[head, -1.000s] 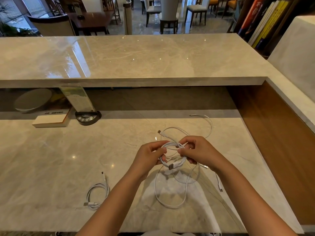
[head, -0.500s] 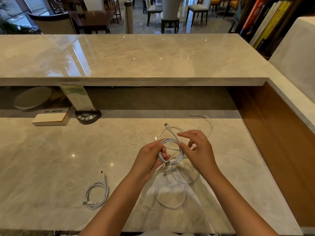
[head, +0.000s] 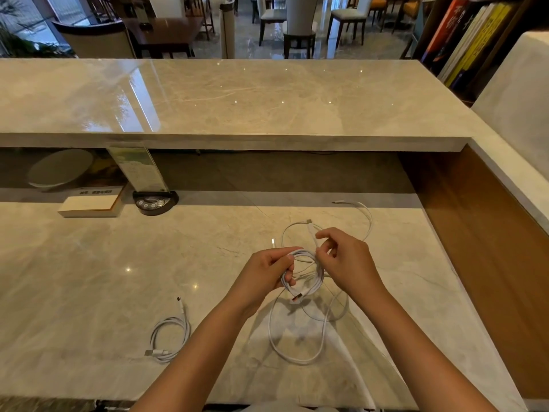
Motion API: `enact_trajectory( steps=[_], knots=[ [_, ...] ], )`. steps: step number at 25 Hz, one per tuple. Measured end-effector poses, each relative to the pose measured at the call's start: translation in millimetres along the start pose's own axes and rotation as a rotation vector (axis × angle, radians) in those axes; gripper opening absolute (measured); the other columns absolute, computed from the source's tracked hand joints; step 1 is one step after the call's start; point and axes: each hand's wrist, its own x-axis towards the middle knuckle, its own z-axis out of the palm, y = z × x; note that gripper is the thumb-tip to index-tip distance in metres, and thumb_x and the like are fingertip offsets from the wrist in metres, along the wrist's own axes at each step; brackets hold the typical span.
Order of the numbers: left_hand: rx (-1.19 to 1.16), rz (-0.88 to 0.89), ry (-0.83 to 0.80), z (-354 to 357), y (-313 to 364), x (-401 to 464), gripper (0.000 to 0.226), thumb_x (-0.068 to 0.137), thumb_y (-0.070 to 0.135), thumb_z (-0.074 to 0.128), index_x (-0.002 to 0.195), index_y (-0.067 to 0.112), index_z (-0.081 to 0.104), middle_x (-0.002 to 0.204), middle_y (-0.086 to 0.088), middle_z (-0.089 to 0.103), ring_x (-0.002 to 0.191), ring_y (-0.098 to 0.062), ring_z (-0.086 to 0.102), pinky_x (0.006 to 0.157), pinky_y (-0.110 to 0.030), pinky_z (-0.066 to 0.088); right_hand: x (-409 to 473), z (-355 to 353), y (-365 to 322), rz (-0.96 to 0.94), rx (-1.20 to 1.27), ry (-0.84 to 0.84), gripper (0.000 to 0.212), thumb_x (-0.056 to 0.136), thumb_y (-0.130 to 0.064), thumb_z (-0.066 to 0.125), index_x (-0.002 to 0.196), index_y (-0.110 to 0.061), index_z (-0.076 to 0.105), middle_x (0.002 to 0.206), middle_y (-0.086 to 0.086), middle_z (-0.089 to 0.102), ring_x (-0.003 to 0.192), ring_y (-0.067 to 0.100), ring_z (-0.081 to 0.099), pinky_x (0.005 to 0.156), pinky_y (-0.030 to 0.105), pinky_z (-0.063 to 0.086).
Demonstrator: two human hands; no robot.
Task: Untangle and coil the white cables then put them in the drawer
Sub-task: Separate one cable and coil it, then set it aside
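Left hand (head: 264,278): fingers closed round a small white coil (head: 306,275), held just above the bench (head: 89,278).
Right hand (head: 347,263): thumb and forefinger pinch a strand of the same cable just below its plug (head: 309,222); other fingers loosely curled.
Loose cable (head: 297,356): hangs from the coil in a wide loop that lies on the bench in front of the person, crossing other loops under the hands.
Far strand (head: 367,214): white, curves away behind the right hand, its tip lying on the bench near the back edge.
Second coil (head: 170,337): already wound, flat on the bench well left of the hands, both plugs sticking out.
Drawer: can't tell where it is.
Around: a white box (head: 89,205) and a dark button unit (head: 155,202) with a clear card stand (head: 139,171) at back left, under the raised counter (head: 237,93); books (head: 466,37) at upper right.
In the way: the tangle itself; bench otherwise open between the hands and the second coil.
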Motion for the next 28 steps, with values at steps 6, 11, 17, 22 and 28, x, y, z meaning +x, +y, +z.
enact_trajectory(
  steps=[6,11,17,22,28],
  knots=[
    [-0.016,0.03,0.058,0,9,5,0.029,0.096,0.007,0.042,0.109,0.019,0.065,0.06,-0.002,0.044,0.057,-0.013,0.048,0.062,-0.021,0.051,-6,2,-4,0.15,0.212,0.365,0.023,0.092,-0.009,0.048,0.11,-0.011,0.061,0.092,0.009,0.067,0.075,0.021,0.065,0.066,0.034,0.056],
    [0.151,0.096,0.009,-2,1,4,0.029,0.095,0.007,0.045,0.115,0.015,0.064,0.063,0.0,0.049,0.054,-0.005,0.049,0.063,-0.019,0.048,4,-5,1,0.164,-0.014,-0.041,0.031,0.089,-0.005,0.05,0.116,-0.01,0.063,0.086,0.007,0.068,0.061,0.02,0.067,0.062,0.027,0.055],
    [0.331,0.183,-0.014,-3,7,0,0.022,0.09,0.008,0.055,0.105,0.017,0.069,0.073,0.0,0.065,0.057,-0.003,0.058,0.062,-0.016,0.049,16,-15,-8,0.044,-0.265,-0.611,0.026,0.087,-0.006,0.054,0.101,-0.017,0.073,0.081,0.005,0.07,0.054,0.009,0.056,0.056,0.022,0.044],
    [0.218,0.1,0.087,-16,6,-1,0.014,0.085,0.007,0.063,0.086,0.017,0.073,0.073,-0.009,0.066,0.057,-0.011,0.063,0.068,-0.03,0.058,14,-27,-3,0.121,0.193,-0.7,0.026,0.085,0.004,0.054,0.09,-0.011,0.075,0.05,-0.004,0.058,0.042,0.006,0.042,0.046,0.018,0.037],
    [0.025,0.093,0.19,-4,-6,-2,0.024,0.094,0.012,0.05,0.093,0.019,0.072,0.063,-0.004,0.066,0.062,-0.009,0.064,0.066,-0.024,0.055,11,-10,-7,0.319,0.508,-0.304,0.027,0.086,0.004,0.051,0.089,-0.014,0.071,0.084,0.007,0.07,0.074,0.016,0.06,0.063,0.022,0.049]
  ],
)
